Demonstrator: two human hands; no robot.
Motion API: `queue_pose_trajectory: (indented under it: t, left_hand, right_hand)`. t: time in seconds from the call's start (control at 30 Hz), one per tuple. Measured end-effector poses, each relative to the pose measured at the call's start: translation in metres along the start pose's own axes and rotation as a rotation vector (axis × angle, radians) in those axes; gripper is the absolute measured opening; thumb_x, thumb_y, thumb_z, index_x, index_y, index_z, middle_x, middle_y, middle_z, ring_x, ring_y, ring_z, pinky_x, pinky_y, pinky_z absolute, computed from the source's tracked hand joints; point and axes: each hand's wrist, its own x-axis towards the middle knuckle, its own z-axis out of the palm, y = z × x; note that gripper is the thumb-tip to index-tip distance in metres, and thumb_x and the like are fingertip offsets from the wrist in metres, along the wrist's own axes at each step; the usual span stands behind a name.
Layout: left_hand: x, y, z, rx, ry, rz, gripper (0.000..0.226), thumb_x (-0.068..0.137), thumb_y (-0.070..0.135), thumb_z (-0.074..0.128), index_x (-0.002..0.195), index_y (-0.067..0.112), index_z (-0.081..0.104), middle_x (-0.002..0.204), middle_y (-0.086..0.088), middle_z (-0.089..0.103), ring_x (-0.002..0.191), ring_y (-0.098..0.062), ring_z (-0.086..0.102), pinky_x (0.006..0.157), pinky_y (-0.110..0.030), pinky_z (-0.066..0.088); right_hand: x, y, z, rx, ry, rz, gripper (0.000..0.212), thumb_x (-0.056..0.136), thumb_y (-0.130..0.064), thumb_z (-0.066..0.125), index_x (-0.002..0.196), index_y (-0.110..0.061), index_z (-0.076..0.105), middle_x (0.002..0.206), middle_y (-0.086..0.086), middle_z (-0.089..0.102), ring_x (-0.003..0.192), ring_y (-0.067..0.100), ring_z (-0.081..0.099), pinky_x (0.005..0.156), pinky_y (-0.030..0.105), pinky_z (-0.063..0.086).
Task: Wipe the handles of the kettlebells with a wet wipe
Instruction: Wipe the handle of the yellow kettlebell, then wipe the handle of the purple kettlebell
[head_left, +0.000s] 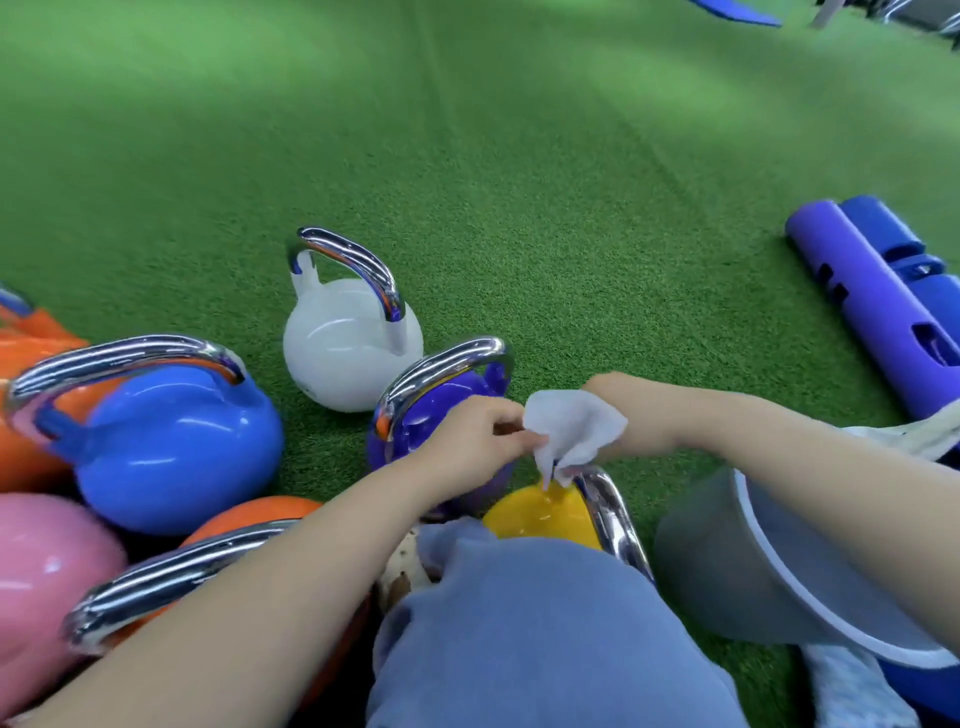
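Wet wipe (571, 431) is bunched up between both my hands, just above the yellow kettlebell (540, 512) by my knee. My left hand (467, 436) has a pinching grip on one edge; my right hand (618, 415) is mostly hidden behind the wipe, so can't tell how its grip sits. Purple kettlebell (441, 415) sits right behind, white kettlebell (348, 338) and blue kettlebell (171, 441) further out on the green turf (571, 208).

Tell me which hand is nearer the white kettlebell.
Left. The left hand sits just below-right of the white kettlebell; the right hand is farther right, behind the wet wipe.
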Motion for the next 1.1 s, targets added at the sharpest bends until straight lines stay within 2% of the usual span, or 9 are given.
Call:
queue_pose_trajectory:
  t: [0.13, 0.23, 0.33, 0.47, 0.57, 0.73, 0.93, 1.0, 1.1]
  left_hand:
    - [-0.009, -0.01, -0.029, -0.472, 0.113, -0.208, 0.029, 0.094, 0.016, 0.052, 0.098, -0.012, 0.055, 0.092, -0.017, 0.058, 0.088, -0.023, 0.058, 0.095, -0.039, 0.048]
    - [-0.016, -0.02, -0.051, -0.62, 0.167, -0.26, 0.017, 0.097, 0.01, 0.043, 0.088, 0.004, 0.056, 0.086, -0.008, 0.066, 0.078, -0.016, 0.064, 0.084, -0.027, 0.051]
    - [-0.022, -0.027, -0.072, -0.835, 0.257, -0.304, 0.022, 0.098, 0.019, 0.04, 0.086, 0.012, 0.055, 0.082, -0.006, 0.067, 0.067, -0.012, 0.065, 0.066, -0.022, 0.054]
    - [-0.022, -0.039, -0.096, -1.036, 0.254, -0.344, 0.047, 0.091, 0.05, 0.036, 0.107, 0.012, 0.058, 0.105, -0.012, 0.067, 0.091, -0.025, 0.064, 0.079, -0.036, 0.052]
    - [-0.02, -0.051, -0.104, -0.919, 0.269, -0.314, 0.03, 0.083, 0.023, 0.059, 0.111, 0.013, 0.054, 0.109, -0.01, 0.067, 0.09, -0.02, 0.064, 0.072, -0.033, 0.055]
    - [-0.011, -0.073, -0.109, -0.862, 0.291, -0.275, 0.021, 0.083, -0.008, 0.057, 0.094, 0.01, 0.055, 0.089, -0.008, 0.069, 0.073, -0.014, 0.068, 0.056, -0.023, 0.055]
    - [-0.008, -0.081, -0.106, -0.648, 0.272, -0.181, 0.069, 0.068, 0.003, 0.073, 0.112, 0.048, 0.043, 0.097, 0.002, 0.072, 0.09, -0.017, 0.068, 0.073, -0.033, 0.054]
    - [-0.01, -0.079, -0.104, -0.633, 0.246, -0.16, 0.07, 0.062, 0.009, 0.07, 0.111, 0.052, 0.044, 0.101, 0.007, 0.07, 0.096, -0.015, 0.066, 0.076, -0.032, 0.053]
    - [-0.011, -0.075, -0.104, -0.597, 0.305, -0.155, 0.049, 0.071, -0.005, 0.073, 0.101, 0.032, 0.062, 0.096, 0.008, 0.071, 0.091, -0.011, 0.066, 0.076, -0.025, 0.055]
  right_hand:
    - [0.029, -0.02, -0.004, 0.34, 0.061, -0.051, 0.011, 0.078, -0.018, 0.073, 0.074, -0.018, 0.062, 0.063, -0.009, 0.061, 0.056, 0.007, 0.048, 0.056, 0.016, 0.04]
    - [0.055, -0.03, -0.003, 0.59, 0.043, -0.084, 0.02, 0.081, -0.006, 0.067, 0.098, -0.014, 0.063, 0.092, 0.005, 0.073, 0.085, 0.024, 0.066, 0.084, 0.035, 0.053]
    - [0.074, -0.043, -0.005, 0.729, 0.003, -0.1, 0.029, 0.085, 0.003, 0.056, 0.113, -0.004, 0.052, 0.092, 0.011, 0.067, 0.081, 0.023, 0.06, 0.081, 0.038, 0.047]
    - [0.091, -0.057, -0.018, 0.786, -0.095, -0.135, 0.029, 0.084, -0.005, 0.051, 0.112, 0.001, 0.052, 0.095, 0.016, 0.064, 0.083, 0.019, 0.061, 0.079, 0.031, 0.049]
    - [0.102, -0.062, -0.025, 0.849, -0.156, -0.142, 0.027, 0.078, -0.013, 0.045, 0.1, -0.005, 0.058, 0.088, 0.012, 0.065, 0.078, 0.017, 0.064, 0.074, 0.029, 0.053]
    - [0.112, -0.053, -0.022, 0.988, -0.004, -0.074, 0.018, 0.097, -0.009, 0.041, 0.107, -0.006, 0.056, 0.074, 0.007, 0.064, 0.06, 0.015, 0.061, 0.062, 0.033, 0.054]
    - [0.109, -0.05, -0.016, 1.004, 0.116, -0.045, 0.039, 0.09, -0.045, 0.047, 0.112, -0.013, 0.054, 0.068, 0.001, 0.064, 0.062, 0.016, 0.062, 0.048, 0.03, 0.052]
    - [0.112, -0.052, -0.014, 0.928, 0.194, -0.051, 0.024, 0.089, -0.03, 0.056, 0.109, -0.017, 0.054, 0.061, -0.003, 0.064, 0.053, 0.009, 0.06, 0.044, 0.026, 0.05]
    - [0.12, -0.051, -0.011, 0.869, 0.338, -0.04, 0.018, 0.086, -0.009, 0.061, 0.103, -0.012, 0.056, 0.057, -0.003, 0.063, 0.049, 0.006, 0.058, 0.041, 0.024, 0.047]
